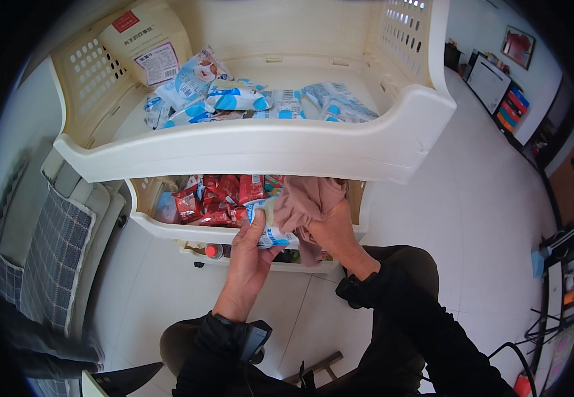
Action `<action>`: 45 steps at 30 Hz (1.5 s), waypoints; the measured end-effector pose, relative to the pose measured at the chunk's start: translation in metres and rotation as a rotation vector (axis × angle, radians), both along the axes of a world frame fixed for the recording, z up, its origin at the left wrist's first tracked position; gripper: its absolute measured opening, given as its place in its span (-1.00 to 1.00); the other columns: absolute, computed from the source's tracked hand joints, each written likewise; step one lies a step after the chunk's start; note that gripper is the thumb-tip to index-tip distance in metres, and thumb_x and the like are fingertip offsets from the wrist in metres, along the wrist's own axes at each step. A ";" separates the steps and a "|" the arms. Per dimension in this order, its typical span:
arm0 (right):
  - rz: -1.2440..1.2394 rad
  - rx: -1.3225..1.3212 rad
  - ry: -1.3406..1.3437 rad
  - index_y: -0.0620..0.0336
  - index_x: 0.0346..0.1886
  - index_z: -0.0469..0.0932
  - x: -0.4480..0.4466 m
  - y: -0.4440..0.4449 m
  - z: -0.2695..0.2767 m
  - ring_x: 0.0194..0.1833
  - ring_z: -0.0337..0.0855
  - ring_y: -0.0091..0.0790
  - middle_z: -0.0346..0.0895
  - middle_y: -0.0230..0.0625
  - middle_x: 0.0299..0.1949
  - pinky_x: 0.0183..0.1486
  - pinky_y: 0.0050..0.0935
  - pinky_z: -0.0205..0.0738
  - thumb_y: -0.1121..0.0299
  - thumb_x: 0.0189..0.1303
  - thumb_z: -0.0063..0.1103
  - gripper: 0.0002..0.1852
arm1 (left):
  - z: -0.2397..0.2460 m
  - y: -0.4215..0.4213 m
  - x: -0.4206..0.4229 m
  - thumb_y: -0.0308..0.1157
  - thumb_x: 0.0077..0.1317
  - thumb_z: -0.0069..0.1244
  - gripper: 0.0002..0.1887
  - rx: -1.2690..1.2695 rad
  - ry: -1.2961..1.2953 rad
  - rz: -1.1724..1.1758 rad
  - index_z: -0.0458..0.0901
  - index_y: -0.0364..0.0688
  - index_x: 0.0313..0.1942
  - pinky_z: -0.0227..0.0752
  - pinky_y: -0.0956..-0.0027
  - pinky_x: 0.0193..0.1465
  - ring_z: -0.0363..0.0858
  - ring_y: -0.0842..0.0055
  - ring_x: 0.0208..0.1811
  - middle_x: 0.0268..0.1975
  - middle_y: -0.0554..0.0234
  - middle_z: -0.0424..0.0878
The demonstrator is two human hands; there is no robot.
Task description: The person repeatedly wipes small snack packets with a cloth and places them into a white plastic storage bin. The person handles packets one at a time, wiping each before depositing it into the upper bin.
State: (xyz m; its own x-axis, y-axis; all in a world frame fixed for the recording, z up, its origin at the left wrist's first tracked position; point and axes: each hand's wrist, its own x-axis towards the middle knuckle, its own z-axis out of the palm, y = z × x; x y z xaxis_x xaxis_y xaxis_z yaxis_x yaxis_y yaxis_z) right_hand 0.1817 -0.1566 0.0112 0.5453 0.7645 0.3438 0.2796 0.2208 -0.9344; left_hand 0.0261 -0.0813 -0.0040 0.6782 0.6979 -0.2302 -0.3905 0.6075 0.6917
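Note:
My left hand (251, 263) grips a blue-and-white snack packet (273, 238), thumb on top, just in front of the middle basket's rim. A crumpled pinkish-brown cloth (307, 203) is bunched in my right hand (337, 233), covering most of its fingers. The cloth lies against the packet's right side and hangs down past it. Behind my hands, the middle tier (168, 229) of the white plastic rack holds several red snack packets (227, 188). Above it, the top basket (247, 149) contains several blue-and-white packets (240, 95) and a large cream-coloured pouch (153, 44) bearing writing.
A bottle with a red cap (214, 251) shows in the lowest tier. To the left stands a sofa with a plaid cover (61, 248), and another person's legs (51, 347) are beside it. A low cabinet (488, 82) runs along the right wall.

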 end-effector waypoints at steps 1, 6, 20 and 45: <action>0.019 -0.019 -0.015 0.32 0.04 0.56 -0.002 -0.001 -0.001 -0.22 0.71 -0.23 0.68 -0.21 -0.26 -0.10 -0.35 0.57 0.48 0.12 0.23 -0.63 | -0.001 0.000 0.001 -0.06 0.43 0.08 -0.57 -0.005 -0.001 0.000 0.53 -0.16 0.13 0.61 0.31 0.06 0.66 0.49 0.04 0.05 0.28 0.66; 0.161 0.012 -0.193 0.30 0.02 0.56 -0.007 -0.005 -0.002 -0.11 0.64 -0.32 0.63 -0.24 -0.17 0.04 -0.36 0.51 0.51 0.06 0.26 -0.61 | -0.009 0.003 0.002 -0.09 0.44 0.07 -0.59 -0.004 -0.023 0.064 0.53 -0.17 0.14 0.57 0.29 0.12 0.64 0.50 0.07 0.06 0.28 0.65; -0.074 0.197 -0.056 0.29 0.08 0.52 0.010 0.004 -0.007 -0.09 0.68 -0.38 0.66 -0.23 -0.13 -0.06 -0.45 0.57 0.52 0.17 0.25 -0.63 | -0.006 0.001 -0.002 -0.23 0.42 0.12 -0.67 0.237 0.005 -0.082 0.59 -0.14 0.11 0.58 0.35 0.06 0.68 0.56 -0.02 -0.01 0.34 0.71; 0.169 -0.088 0.343 0.34 -0.05 0.57 0.024 -0.008 0.008 -0.47 0.66 -0.45 0.64 -0.19 -0.37 -0.48 -0.49 0.53 0.59 0.19 0.11 -0.75 | 0.007 0.013 -0.008 -0.48 0.36 0.15 -0.62 0.711 0.070 -0.060 0.51 -0.26 0.16 0.44 0.50 0.10 0.54 0.68 -0.04 -0.06 0.30 0.67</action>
